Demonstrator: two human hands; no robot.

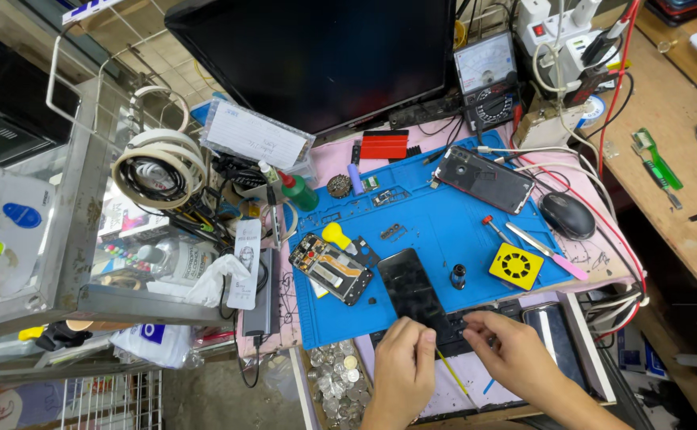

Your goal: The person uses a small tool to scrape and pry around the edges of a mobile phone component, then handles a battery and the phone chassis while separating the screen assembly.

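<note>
My left hand [403, 368] rests at the near end of a black phone screen panel [409, 288] lying on the blue work mat [436, 231], its fingers on the panel's lower edge. My right hand [516, 350] sits just right of it, fingertips on a dark strip-like part [462, 326] at the mat's front edge. What that part is I cannot tell. An opened phone body [330, 267] with exposed circuitry lies to the left of the panel. Another phone [485, 179], back up, lies at the mat's far right.
A dark monitor [317, 56] stands behind the mat, an analog meter [485, 80] beside it. On the mat: yellow square tool [516, 266], small black bottle [458, 276], red-handled screwdriver [493, 227], tweezers [541, 245]. Black mouse [567, 215] at right. Coins [334, 374] in a tray below. Tape rolls [157, 167] at left.
</note>
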